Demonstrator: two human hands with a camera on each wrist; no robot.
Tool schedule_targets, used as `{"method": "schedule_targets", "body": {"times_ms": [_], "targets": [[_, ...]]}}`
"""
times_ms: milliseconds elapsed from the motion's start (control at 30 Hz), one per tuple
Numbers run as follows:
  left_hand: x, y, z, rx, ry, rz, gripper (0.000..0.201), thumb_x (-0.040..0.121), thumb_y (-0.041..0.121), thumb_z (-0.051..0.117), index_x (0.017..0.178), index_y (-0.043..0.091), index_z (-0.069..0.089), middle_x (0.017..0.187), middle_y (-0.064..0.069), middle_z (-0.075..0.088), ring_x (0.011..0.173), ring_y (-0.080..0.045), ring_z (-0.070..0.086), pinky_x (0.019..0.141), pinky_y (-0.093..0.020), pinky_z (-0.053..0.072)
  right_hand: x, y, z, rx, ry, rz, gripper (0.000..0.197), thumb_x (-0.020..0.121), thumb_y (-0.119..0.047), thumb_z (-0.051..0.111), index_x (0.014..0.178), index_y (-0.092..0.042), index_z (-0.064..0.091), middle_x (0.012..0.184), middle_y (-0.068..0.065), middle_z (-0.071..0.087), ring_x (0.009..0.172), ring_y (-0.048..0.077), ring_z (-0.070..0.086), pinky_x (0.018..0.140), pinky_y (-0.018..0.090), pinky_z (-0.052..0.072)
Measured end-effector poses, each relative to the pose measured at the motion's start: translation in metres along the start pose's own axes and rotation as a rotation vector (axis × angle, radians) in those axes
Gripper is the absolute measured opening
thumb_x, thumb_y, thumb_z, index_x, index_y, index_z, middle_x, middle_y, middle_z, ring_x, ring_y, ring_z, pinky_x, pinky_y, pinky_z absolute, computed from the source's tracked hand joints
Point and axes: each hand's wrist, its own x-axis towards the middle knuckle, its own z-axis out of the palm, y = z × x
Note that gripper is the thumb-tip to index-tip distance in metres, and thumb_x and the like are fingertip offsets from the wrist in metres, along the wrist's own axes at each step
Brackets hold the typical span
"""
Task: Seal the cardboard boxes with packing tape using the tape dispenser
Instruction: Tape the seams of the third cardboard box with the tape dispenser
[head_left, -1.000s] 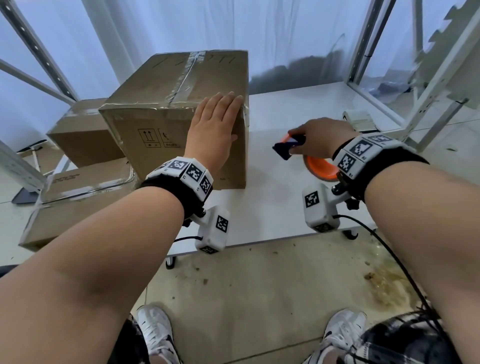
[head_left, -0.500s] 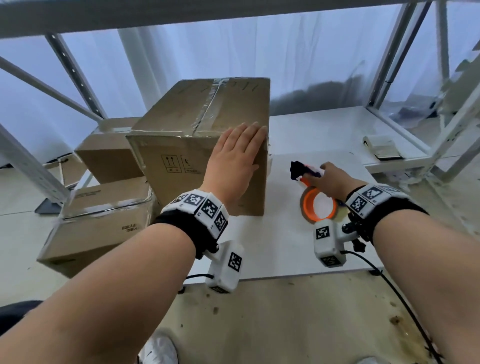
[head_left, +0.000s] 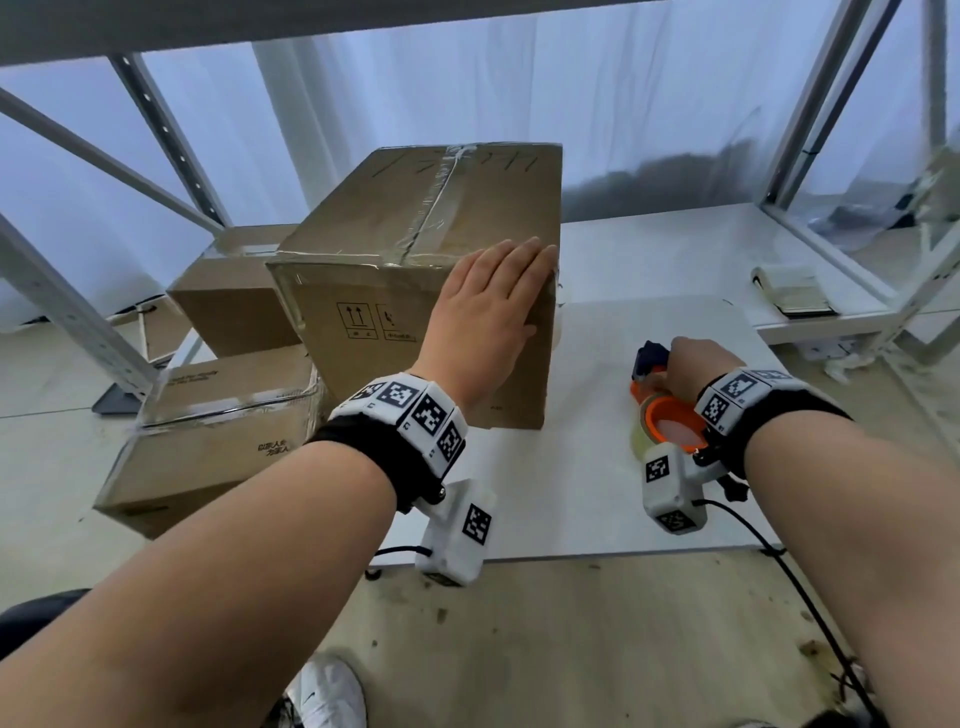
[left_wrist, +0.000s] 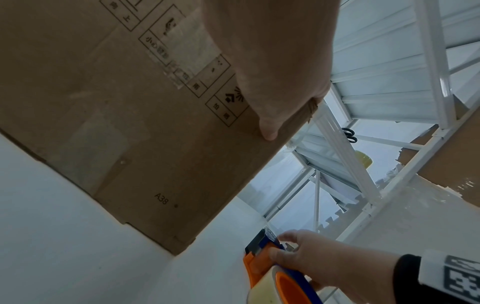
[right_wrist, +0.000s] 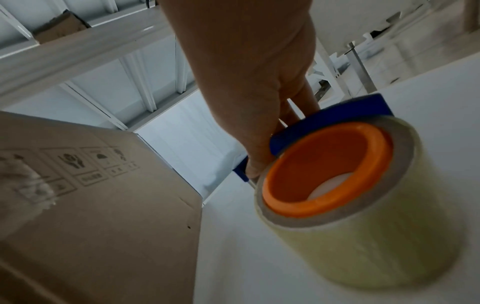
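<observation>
A tall cardboard box (head_left: 410, 291) (left_wrist: 135, 127) (right_wrist: 91, 216) stands on the white table (head_left: 582, 483), with clear tape along its top seam. My left hand (head_left: 493, 312) (left_wrist: 272, 67) lies flat against the box's near side, fingers straight and reaching its upper right edge. My right hand (head_left: 691, 366) (left_wrist: 309, 259) (right_wrist: 249, 86) grips the orange and blue tape dispenser (head_left: 662, 410) (left_wrist: 270, 267) (right_wrist: 324, 164) with its roll of clear tape, low over the table, right of the box.
Two more cardboard boxes (head_left: 218, 426) sit lower at the left, one behind the other. White metal shelving posts (head_left: 852, 135) frame both sides. A small flat pad (head_left: 795, 291) lies on a shelf at the far right. White curtain hangs behind.
My right hand has lowered the dispenser toward the table and turned its roll upward. The left hand stays pressed on the box. The head view has tilted up.
</observation>
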Motion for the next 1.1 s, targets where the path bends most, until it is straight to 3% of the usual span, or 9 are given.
{"method": "schedule_targets", "body": {"times_ms": [133, 233, 333, 400, 533, 633, 733, 867, 1100], "targets": [[0.004, 0.003, 0.004, 0.040, -0.006, -0.002, 0.072, 0.078, 0.026, 0.072, 0.142, 0.013, 0.041, 0.143, -0.006, 0.047, 0.129, -0.028, 0.044, 0.110, -0.040, 0.026, -0.006, -0.012, -0.032, 0.330, 0.300, -0.060, 0.043, 0.098, -0.024, 0.046, 0.138, -0.009, 0.040, 0.128, 0.019, 0.055, 0.119, 0.036, 0.050, 0.093, 0.040, 0.042], [0.014, 0.014, 0.005, 0.049, -0.024, -0.032, 0.071, 0.081, 0.026, 0.069, 0.144, 0.014, 0.039, 0.145, -0.004, 0.045, 0.131, -0.027, 0.042, 0.110, -0.038, 0.023, -0.029, -0.029, -0.074, 0.715, 0.568, -0.330, 0.044, 0.099, -0.024, 0.046, 0.141, -0.014, 0.042, 0.130, 0.011, 0.056, 0.120, 0.025, 0.051, 0.098, 0.030, 0.038], [0.027, 0.027, 0.002, 0.050, -0.080, -0.055, 0.063, 0.093, 0.025, 0.053, 0.149, 0.017, 0.027, 0.152, -0.001, 0.034, 0.138, -0.022, 0.031, 0.114, -0.035, 0.017, -0.062, -0.045, -0.097, 0.804, 0.377, -0.518, 0.070, 0.089, -0.044, 0.060, 0.148, -0.023, 0.028, 0.146, 0.001, 0.041, 0.134, 0.014, 0.038, 0.104, 0.023, 0.029], [0.031, 0.028, 0.002, 0.047, -0.109, -0.052, 0.061, 0.098, 0.028, 0.044, 0.151, 0.019, 0.017, 0.155, 0.001, 0.026, 0.141, -0.020, 0.025, 0.114, -0.033, 0.013, -0.073, -0.049, -0.093, 0.764, 0.240, -0.530, 0.090, 0.083, -0.048, 0.066, 0.152, -0.022, 0.015, 0.155, -0.001, 0.028, 0.138, 0.012, 0.029, 0.107, 0.025, 0.025], [0.028, 0.018, -0.011, 0.015, -0.184, -0.028, 0.071, 0.099, 0.027, 0.045, 0.152, 0.018, -0.001, 0.160, 0.000, 0.011, 0.144, -0.019, 0.020, 0.116, -0.032, 0.014, -0.074, -0.053, -0.077, 0.687, 0.155, -0.473, 0.103, 0.078, -0.045, 0.072, 0.153, -0.019, 0.007, 0.155, 0.005, 0.028, 0.137, 0.019, 0.034, 0.108, 0.032, 0.030], [0.022, 0.003, -0.026, -0.046, -0.207, -0.012, 0.069, 0.097, 0.027, 0.050, 0.152, 0.018, 0.010, 0.160, -0.001, 0.009, 0.143, -0.021, 0.022, 0.114, -0.033, 0.020, -0.068, -0.063, -0.062, 0.565, 0.199, -0.414, 0.091, 0.085, -0.039, 0.068, 0.153, -0.017, 0.011, 0.150, 0.009, 0.038, 0.131, 0.026, 0.044, 0.106, 0.037, 0.036], [0.009, -0.018, -0.034, -0.009, -0.232, -0.059, 0.064, 0.096, 0.033, 0.050, 0.150, 0.020, 0.020, 0.157, -0.002, 0.022, 0.143, -0.022, 0.020, 0.116, -0.036, 0.013, -0.067, -0.071, -0.058, 0.541, 0.374, -0.346, 0.066, 0.090, -0.036, 0.062, 0.145, -0.013, 0.034, 0.136, 0.010, 0.053, 0.121, 0.027, 0.053, 0.098, 0.039, 0.045], [-0.008, -0.041, -0.040, 0.023, -0.250, -0.121, 0.066, 0.095, 0.035, 0.051, 0.151, 0.023, 0.018, 0.156, -0.001, 0.022, 0.144, -0.022, 0.019, 0.117, -0.035, 0.008, -0.070, -0.074, -0.059, 0.458, 0.443, -0.240, 0.050, 0.089, -0.038, 0.059, 0.131, -0.012, 0.053, 0.126, 0.007, 0.060, 0.114, 0.026, 0.056, 0.090, 0.037, 0.047], [-0.017, -0.037, -0.042, 0.057, -0.317, -0.178, 0.072, 0.095, 0.035, 0.051, 0.152, 0.022, 0.009, 0.159, -0.004, 0.012, 0.147, -0.021, 0.007, 0.119, -0.038, 0.002, -0.080, -0.065, -0.056, 0.255, 0.512, -0.103, 0.019, 0.090, -0.022, 0.053, 0.098, -0.010, 0.065, 0.096, 0.009, 0.067, 0.087, 0.029, 0.062, 0.068, 0.030, 0.043]]}}
